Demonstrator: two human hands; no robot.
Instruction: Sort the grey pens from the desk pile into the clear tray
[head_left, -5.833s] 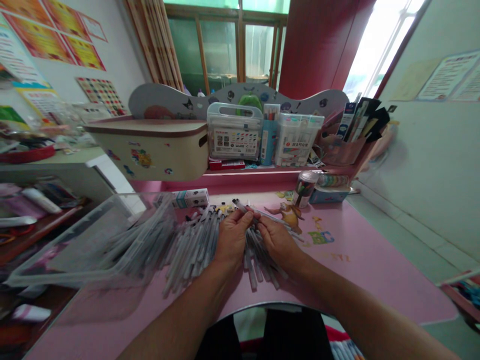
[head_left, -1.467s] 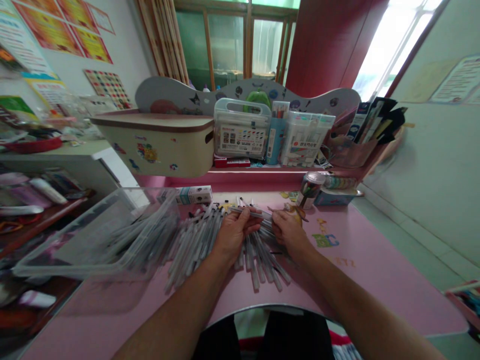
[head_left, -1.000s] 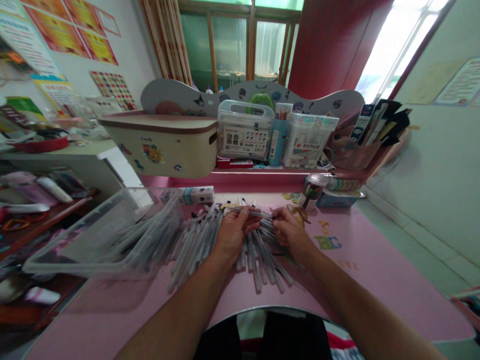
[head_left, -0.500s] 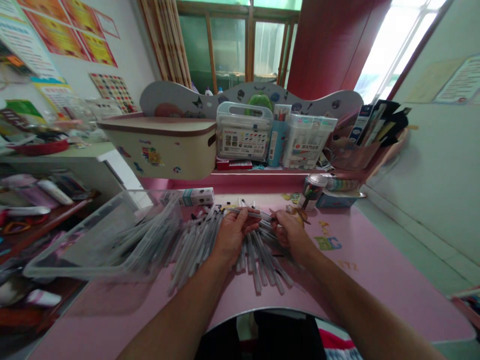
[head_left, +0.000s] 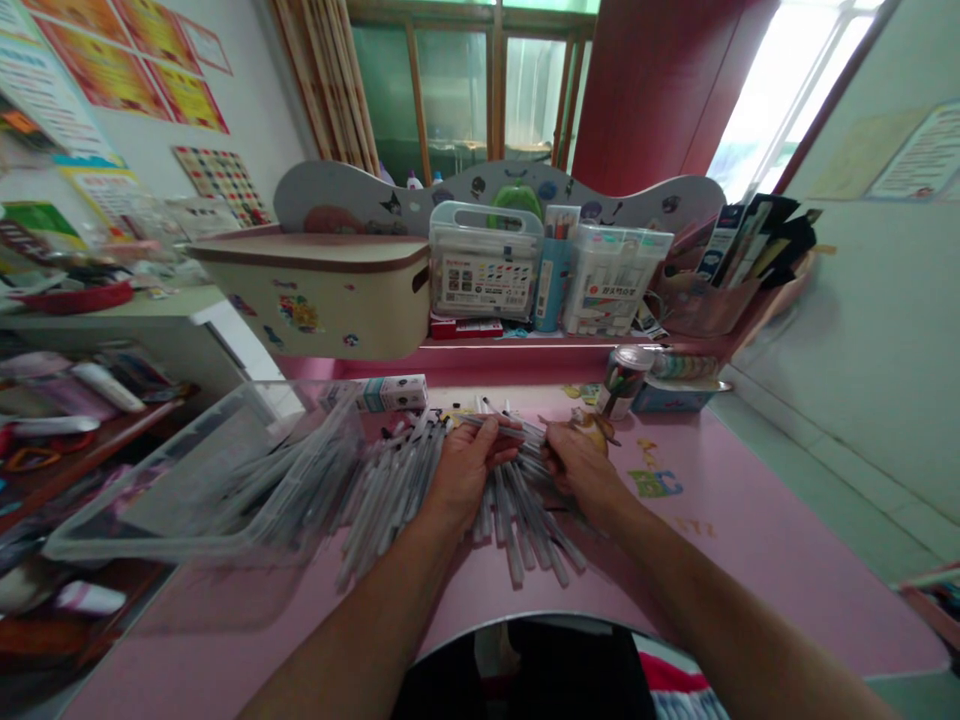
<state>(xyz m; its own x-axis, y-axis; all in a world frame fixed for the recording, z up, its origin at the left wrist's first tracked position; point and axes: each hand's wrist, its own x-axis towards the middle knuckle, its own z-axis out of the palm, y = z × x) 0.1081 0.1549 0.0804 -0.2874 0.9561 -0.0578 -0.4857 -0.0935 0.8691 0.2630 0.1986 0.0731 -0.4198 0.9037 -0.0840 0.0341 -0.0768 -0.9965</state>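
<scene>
My left hand (head_left: 466, 462) is closed around a slim translucent pen (head_left: 510, 432), which points to the right over a spread of similar pens. Close on its right, my right hand (head_left: 576, 460) has its fingers curled together near the pen's end; what they pinch is too small to make out. Beneath and between both hands, many clear pens (head_left: 394, 490) lie fanned out on the pink desk (head_left: 757, 560). To the left, a clear plastic bin (head_left: 172, 548) holds more of these pens.
Behind the pens are a small white box (head_left: 394, 392) and a jar of pens (head_left: 624, 382). A blue box (head_left: 675, 395) stands at the right. A lidded cream bin (head_left: 330, 300) and marker cases (head_left: 486, 270) line the raised shelf.
My right hand has shifted very slightly, and its fingers sit a little apart from the pen in my left hand. The view has moved a touch. My left hand keeps its hold.
</scene>
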